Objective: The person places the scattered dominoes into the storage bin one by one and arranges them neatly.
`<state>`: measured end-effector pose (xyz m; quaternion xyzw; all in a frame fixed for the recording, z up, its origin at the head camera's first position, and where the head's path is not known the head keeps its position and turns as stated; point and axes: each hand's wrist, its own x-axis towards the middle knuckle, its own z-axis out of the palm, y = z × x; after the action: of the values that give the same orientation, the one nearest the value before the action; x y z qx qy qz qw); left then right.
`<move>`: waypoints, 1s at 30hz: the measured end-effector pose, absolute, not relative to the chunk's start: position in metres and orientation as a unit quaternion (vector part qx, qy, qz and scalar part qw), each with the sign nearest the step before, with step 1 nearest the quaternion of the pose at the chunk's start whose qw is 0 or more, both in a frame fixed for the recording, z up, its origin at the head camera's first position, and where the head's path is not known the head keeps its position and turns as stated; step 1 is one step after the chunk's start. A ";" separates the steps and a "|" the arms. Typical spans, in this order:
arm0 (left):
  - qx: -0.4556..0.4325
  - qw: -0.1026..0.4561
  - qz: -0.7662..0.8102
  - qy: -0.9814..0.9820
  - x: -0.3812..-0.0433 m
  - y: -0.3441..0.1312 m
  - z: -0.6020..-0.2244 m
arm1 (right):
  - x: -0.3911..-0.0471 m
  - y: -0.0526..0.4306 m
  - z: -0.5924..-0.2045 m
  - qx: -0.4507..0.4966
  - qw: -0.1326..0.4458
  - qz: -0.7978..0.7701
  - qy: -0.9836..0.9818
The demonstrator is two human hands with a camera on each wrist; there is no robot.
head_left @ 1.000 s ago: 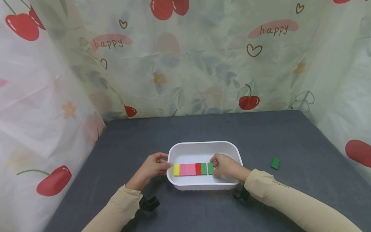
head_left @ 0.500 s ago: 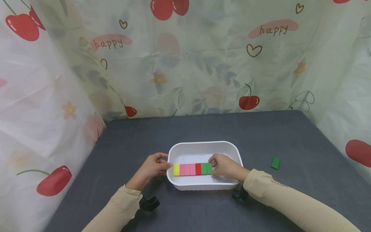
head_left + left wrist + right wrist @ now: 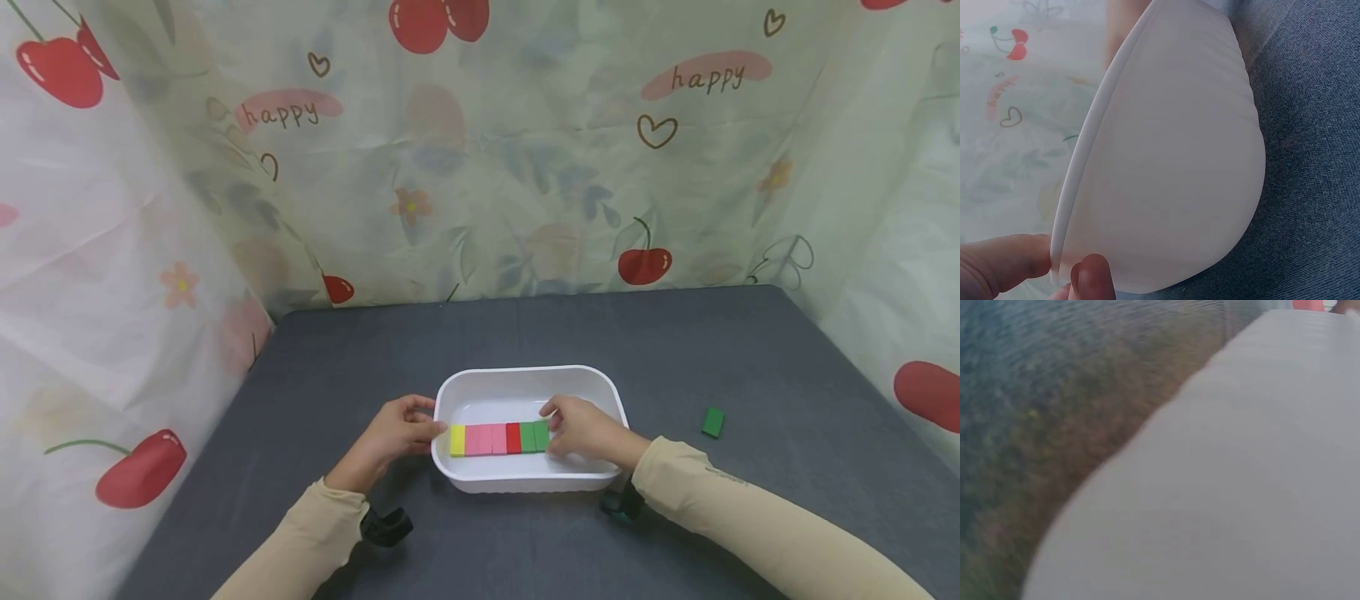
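Note:
A white plastic tray [image 3: 525, 482] stands on the table with a row of flat rectangular tiles in it. From left to right lie a yellow tile [image 3: 457, 441], pink tiles [image 3: 485, 439], a red tile [image 3: 513, 437] and two green ones. My left hand [image 3: 396, 432] pinches the tray's left rim; in the left wrist view the thumb [image 3: 1007, 262] and a fingertip [image 3: 1094, 278] sit on either side of it. Inside the tray, my right hand [image 3: 588, 433] holds the end green tile [image 3: 542, 436] between thumb and finger, against its neighbour. The right wrist view shows mostly the tray's outer wall [image 3: 1210, 487].
Another green tile [image 3: 713, 422] lies on the dark grey tabletop [image 3: 375, 350], right of the tray. A printed curtain [image 3: 510, 167] hangs behind the table and along both sides.
My right hand has moved slightly left with the end green tile, closing the small gap to the tile beside it. The last half second shows little movement; the left hand stays on the rim.

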<state>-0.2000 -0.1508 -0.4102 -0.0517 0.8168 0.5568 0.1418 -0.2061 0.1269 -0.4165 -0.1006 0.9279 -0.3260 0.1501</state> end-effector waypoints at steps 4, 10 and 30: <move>-0.052 0.142 0.555 0.818 -0.200 -0.151 -0.411 | -0.204 0.131 -0.408 -0.098 0.149 -0.334 0.926; -0.057 0.139 0.550 0.821 -0.200 -0.150 -0.411 | -0.202 0.142 -0.393 -0.095 0.157 -0.375 0.909; -0.052 0.137 0.558 0.817 -0.199 -0.151 -0.411 | -0.201 0.248 -0.351 -0.109 0.044 -0.527 0.842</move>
<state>-0.1995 -0.1509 -0.4106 -0.0524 0.8169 0.5578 0.1369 -0.2012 0.2482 -0.3510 -0.1088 0.8419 -0.5268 0.0436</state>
